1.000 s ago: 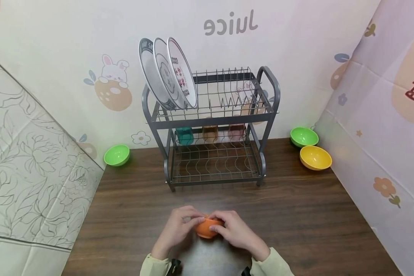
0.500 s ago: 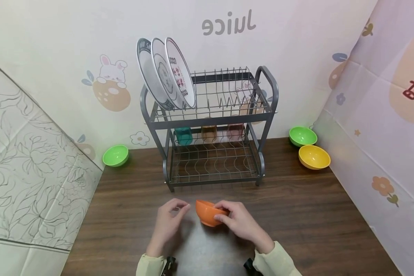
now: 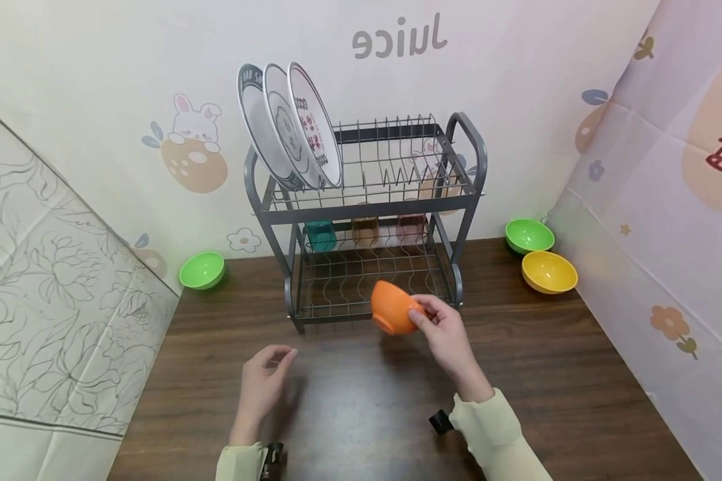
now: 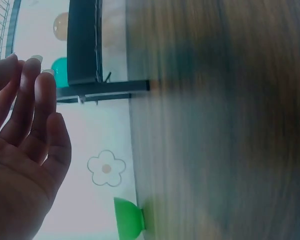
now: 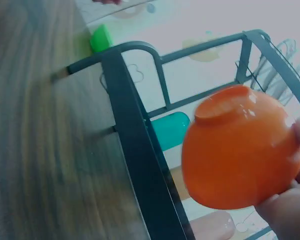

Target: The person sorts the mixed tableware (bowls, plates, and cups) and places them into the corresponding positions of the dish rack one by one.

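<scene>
My right hand (image 3: pixel 439 327) pinches the rim of an orange bowl (image 3: pixel 392 306), tilted so its base faces up and left, just in front of the lower tier of the grey two-tier dish rack (image 3: pixel 464 143). In the right wrist view the orange bowl (image 5: pixel 237 147) fills the right side beside the rack's dark front rail (image 5: pixel 135 145). My left hand (image 3: pixel 263 381) hovers open above the wooden table (image 3: pixel 547 374), fingers relaxed and holding nothing. The left wrist view shows the left hand (image 4: pixel 22 150) with straight fingers near the rack's foot (image 4: pixel 102 90).
Three plates (image 3: pixel 289 127) stand in the rack's upper tier at its left. Teal, amber and pink cups (image 3: pixel 366 230) sit at the back of the lower tier. A green bowl (image 3: pixel 202 270) lies at the table's back left; a green bowl (image 3: pixel 529 236) and a yellow bowl (image 3: pixel 549 272) at the back right.
Both hands held the orange bowl near the table's front. My left hand let go and drew back left; my right hand lifted the bowl forward to the rack and tilted it.
</scene>
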`<state>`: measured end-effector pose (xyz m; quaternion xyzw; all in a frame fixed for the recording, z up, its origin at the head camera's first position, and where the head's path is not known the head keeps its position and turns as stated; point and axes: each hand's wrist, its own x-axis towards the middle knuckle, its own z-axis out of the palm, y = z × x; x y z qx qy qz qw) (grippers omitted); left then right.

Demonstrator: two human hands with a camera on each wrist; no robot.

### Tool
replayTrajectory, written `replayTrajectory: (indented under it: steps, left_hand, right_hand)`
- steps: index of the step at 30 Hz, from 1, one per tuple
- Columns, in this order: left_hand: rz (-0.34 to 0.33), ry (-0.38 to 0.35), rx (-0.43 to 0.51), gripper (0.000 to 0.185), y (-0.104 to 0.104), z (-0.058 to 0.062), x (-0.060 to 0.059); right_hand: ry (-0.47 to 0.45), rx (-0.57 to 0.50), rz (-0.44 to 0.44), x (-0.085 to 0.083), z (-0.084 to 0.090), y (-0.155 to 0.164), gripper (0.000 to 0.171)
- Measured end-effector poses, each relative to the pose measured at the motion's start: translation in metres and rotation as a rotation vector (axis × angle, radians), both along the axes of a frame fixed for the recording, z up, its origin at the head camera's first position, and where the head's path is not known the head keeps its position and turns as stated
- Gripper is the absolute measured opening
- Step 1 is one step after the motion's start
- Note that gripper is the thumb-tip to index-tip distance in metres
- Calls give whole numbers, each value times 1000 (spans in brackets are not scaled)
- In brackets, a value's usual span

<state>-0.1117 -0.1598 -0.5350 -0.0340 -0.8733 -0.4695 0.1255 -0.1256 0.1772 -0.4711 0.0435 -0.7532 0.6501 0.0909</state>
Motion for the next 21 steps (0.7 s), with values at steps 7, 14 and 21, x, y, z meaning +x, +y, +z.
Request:
replayTrajectory:
  steps: [7,14,21]
  left_hand:
    - [32,-74,20,8,-8,-6,3]
    - [76,-96,2,10,-21,-12,6]
    - [63,-111,-4,9,-23,-13,7]
  right_hand:
    - [-44,-266,-224,-24,-1,1,30]
    - [-38,-319,-311,-41,-6,2,29]
    - [-38,-351,-371,-59,-16,2,30]
